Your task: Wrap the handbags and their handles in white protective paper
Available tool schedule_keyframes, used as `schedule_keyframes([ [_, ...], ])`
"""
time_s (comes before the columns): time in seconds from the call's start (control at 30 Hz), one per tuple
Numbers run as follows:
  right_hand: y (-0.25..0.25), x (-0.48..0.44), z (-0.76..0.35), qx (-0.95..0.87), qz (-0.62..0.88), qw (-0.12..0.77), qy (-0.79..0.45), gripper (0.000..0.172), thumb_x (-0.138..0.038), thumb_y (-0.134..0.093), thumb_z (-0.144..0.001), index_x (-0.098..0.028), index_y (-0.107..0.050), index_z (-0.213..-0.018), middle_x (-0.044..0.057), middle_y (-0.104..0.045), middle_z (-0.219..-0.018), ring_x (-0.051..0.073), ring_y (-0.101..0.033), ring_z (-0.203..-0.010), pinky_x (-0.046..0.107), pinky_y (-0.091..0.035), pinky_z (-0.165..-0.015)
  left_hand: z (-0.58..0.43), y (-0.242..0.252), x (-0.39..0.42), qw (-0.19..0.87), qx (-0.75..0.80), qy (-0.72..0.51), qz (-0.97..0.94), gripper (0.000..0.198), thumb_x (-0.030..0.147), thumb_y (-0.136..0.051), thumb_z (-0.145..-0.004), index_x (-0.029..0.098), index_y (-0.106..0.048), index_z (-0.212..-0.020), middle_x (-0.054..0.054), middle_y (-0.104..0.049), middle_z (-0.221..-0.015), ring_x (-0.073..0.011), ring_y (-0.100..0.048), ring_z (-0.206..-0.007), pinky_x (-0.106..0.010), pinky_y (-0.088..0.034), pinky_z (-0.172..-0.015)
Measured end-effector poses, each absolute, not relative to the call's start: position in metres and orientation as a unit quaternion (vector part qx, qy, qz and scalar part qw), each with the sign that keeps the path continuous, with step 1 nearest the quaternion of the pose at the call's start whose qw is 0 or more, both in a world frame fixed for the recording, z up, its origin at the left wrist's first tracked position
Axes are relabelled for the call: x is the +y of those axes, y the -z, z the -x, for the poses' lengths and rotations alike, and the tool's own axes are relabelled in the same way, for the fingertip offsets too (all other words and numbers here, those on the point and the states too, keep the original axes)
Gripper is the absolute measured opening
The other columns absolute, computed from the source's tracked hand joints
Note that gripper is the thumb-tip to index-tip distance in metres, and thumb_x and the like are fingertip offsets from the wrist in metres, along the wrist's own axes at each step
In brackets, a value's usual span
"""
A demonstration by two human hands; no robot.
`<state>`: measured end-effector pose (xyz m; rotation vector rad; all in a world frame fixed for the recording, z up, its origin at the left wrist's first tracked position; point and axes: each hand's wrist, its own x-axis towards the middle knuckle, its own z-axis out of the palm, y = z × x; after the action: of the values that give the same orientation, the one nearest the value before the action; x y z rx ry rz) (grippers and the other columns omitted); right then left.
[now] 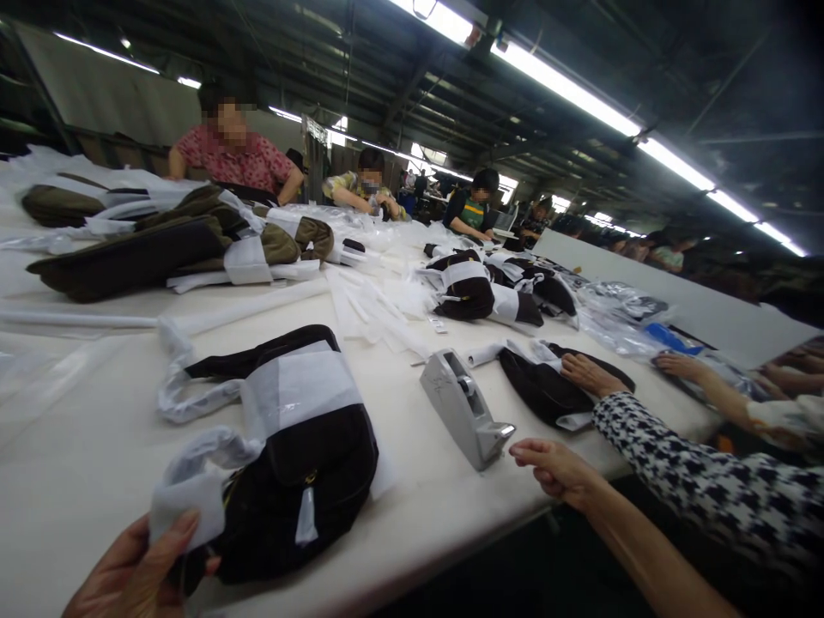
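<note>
My left hand is closed at the lower left, thumb pressed on white wrapping paper around the strap end of a dark bag. The bag lies on the table with a white paper band across its flap and a wrapped zip pull at its front. White wrap also covers the looping strap. My right hand pinches thumb and forefinger together just right of the front edge of a grey tape dispenser. Whatever is between those fingertips is too small to make out.
On the right, a co-worker's hand in a checked sleeve rests on another dark bag. Wrapped black bags and a pile of olive bags lie farther back, with loose white paper sheets between. Several people work around the table.
</note>
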<state>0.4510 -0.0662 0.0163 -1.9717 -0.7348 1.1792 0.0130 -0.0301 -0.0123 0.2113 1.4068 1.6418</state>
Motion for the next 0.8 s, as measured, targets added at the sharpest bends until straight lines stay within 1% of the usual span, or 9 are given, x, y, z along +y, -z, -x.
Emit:
schedule_keyframes([
  [0.1,0.000,-0.071,-0.441,-0.289,0.781,0.349,-0.430,0.023,-0.033,-0.067,-0.054,-0.016,-0.052,-0.060,-0.005,-0.047,-0.050,0.001,-0.024,-0.033,0.017,-0.007,-0.036,-0.008,0.018,-0.032,0.491,0.526,-0.671,-0.176,0.034,0.011,-0.076,-0.040,0.017,-0.064,-0.071,0.007,-0.065,-0.064,-0.0103,-0.056,-0.049,-0.016,-0.048,-0.033],
  [0.2,0.006,-0.089,-0.426,-0.319,0.776,0.323,-0.437,0.028,-0.042,-0.065,-0.057,-0.017,-0.052,-0.060,-0.009,-0.031,-0.039,0.003,-0.022,-0.032,0.018,-0.009,-0.036,-0.007,0.014,-0.038,0.498,0.534,-0.671,-0.131,0.041,0.018,-0.079,-0.037,0.016,-0.063,-0.075,0.004,-0.065,-0.066,-0.0127,-0.055,-0.050,-0.017,-0.045,-0.030],
  [0.23,0.005,-0.093,-0.419,-0.344,0.768,0.298,-0.450,0.031,-0.046,-0.064,-0.058,-0.017,-0.054,-0.064,-0.009,-0.030,-0.039,0.004,-0.023,-0.033,0.018,-0.011,-0.036,-0.008,0.012,-0.039,0.506,0.531,-0.669,-0.121,0.043,0.020,-0.080,-0.038,0.015,-0.062,-0.076,0.003,-0.065,-0.066,-0.0122,-0.054,-0.048,-0.017,-0.044,-0.030],
  [0.3,-0.002,-0.092,-0.400,-0.395,0.742,0.261,-0.474,0.036,-0.052,-0.059,-0.064,-0.017,-0.055,-0.068,-0.009,-0.028,-0.039,0.004,-0.022,-0.035,0.019,-0.014,-0.038,-0.011,0.007,-0.041,0.530,0.506,-0.666,-0.143,0.041,0.025,-0.079,-0.047,0.015,-0.061,-0.082,0.003,-0.063,-0.065,-0.0092,-0.051,-0.047,-0.016,-0.042,-0.032],
  [0.37,-0.015,-0.077,-0.368,-0.451,0.702,0.234,-0.500,0.037,-0.054,-0.058,-0.065,-0.017,-0.054,-0.065,-0.009,-0.024,-0.039,0.005,-0.020,-0.037,0.020,-0.013,-0.039,-0.014,0.006,-0.042,0.520,0.504,-0.670,-0.161,0.039,0.030,-0.076,-0.054,0.014,-0.059,-0.085,0.002,-0.061,-0.064,-0.0082,-0.049,-0.047,-0.015,-0.040,-0.033],
  [0.43,-0.032,-0.053,-0.323,-0.519,0.643,0.227,-0.515,0.036,-0.052,-0.059,-0.067,-0.016,-0.054,-0.062,-0.008,-0.026,-0.043,0.005,-0.022,-0.040,0.020,-0.015,-0.040,-0.015,0.007,-0.044,0.512,0.510,-0.669,-0.175,0.037,0.031,-0.074,-0.059,0.014,-0.057,-0.088,0.002,-0.059,-0.064,-0.0075,-0.047,-0.047,-0.015,-0.040,-0.034],
  [0.6,-0.067,0.004,-0.204,-0.677,0.409,0.186,-0.583,0.032,-0.046,-0.059,-0.072,-0.014,-0.058,-0.067,-0.004,-0.038,-0.052,0.007,-0.031,-0.049,0.019,-0.024,-0.045,-0.018,0.010,-0.050,0.495,0.529,-0.660,-0.199,0.034,0.032,-0.069,-0.066,0.014,-0.056,-0.091,0.001,-0.057,-0.068,-0.0068,-0.046,-0.050,-0.015,-0.039,-0.038],
  [0.7,-0.069,0.025,-0.162,-0.718,0.325,0.163,-0.594,0.031,-0.043,-0.059,-0.073,-0.013,-0.059,-0.067,-0.004,-0.041,-0.054,0.007,-0.032,-0.050,0.020,-0.024,-0.045,-0.020,0.007,-0.050,0.490,0.529,-0.659,-0.215,0.032,0.033,-0.067,-0.068,0.015,-0.056,-0.091,0.002,-0.056,-0.068,-0.0069,-0.045,-0.051,-0.015,-0.039,-0.039],
  [0.8,-0.064,0.037,-0.145,-0.744,0.288,0.148,-0.585,0.028,-0.039,-0.058,-0.075,-0.013,-0.060,-0.066,-0.004,-0.040,-0.053,0.006,-0.032,-0.049,0.019,-0.023,-0.045,-0.021,0.003,-0.049,0.489,0.536,-0.651,-0.223,0.032,0.035,-0.066,-0.069,0.015,-0.056,-0.091,0.002,-0.055,-0.066,-0.0072,-0.044,-0.051,-0.015,-0.038,-0.040],
])
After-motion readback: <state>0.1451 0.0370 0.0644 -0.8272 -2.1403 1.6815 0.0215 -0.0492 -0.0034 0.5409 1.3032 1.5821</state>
